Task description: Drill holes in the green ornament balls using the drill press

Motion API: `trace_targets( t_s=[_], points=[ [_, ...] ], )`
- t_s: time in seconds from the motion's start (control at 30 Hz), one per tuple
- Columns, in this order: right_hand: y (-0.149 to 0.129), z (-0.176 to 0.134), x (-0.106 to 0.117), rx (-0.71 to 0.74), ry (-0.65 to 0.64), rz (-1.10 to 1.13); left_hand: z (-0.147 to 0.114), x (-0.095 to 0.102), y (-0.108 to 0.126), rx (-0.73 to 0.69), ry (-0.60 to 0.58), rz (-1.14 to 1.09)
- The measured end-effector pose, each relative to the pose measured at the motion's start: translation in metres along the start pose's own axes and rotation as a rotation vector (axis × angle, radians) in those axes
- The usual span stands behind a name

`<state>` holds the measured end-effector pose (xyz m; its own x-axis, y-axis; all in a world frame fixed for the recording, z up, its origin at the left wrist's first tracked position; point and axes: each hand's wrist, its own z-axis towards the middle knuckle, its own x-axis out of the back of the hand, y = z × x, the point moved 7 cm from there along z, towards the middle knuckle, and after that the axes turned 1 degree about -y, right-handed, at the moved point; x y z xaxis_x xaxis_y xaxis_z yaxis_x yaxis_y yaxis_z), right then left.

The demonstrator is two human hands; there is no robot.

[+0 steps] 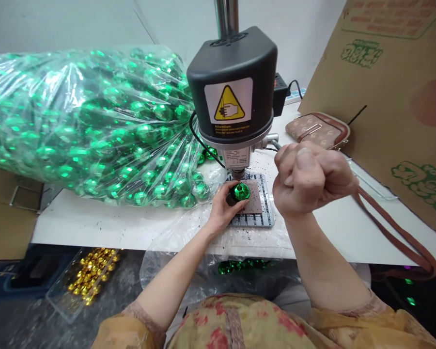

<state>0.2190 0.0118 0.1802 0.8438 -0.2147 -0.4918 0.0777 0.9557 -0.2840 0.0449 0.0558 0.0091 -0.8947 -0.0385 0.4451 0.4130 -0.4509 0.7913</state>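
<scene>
My left hand (223,206) pinches a shiny green faceted ball (241,192) between thumb and fingers. The ball sits under the chuck (238,173) of a small black bench drill press (232,82), on a brownish pad (255,201) over the slotted metal base (267,213). Whether the bit has entered the ball I cannot tell. Raised to the right of the machine, my right hand (305,177) is closed in a fist around the end of the feed lever (275,143); most of the lever is hidden by the fingers.
A large clear bag (76,121) of green balls lies left of the drill press. At right are a patterned purse (318,130) with a brown strap (396,232) and a cardboard box (396,97). A clear bin of gold balls (92,274) stands low at left. Dark shavings dot the white table (105,223).
</scene>
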Motion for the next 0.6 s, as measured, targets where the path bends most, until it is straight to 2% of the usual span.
trace_targets(
  t_s=[0.6],
  points=[
    [-0.002,-0.012,0.006,0.127,-0.108,0.049,-0.001,0.001,-0.001,0.037,0.010,-0.013]
  ],
)
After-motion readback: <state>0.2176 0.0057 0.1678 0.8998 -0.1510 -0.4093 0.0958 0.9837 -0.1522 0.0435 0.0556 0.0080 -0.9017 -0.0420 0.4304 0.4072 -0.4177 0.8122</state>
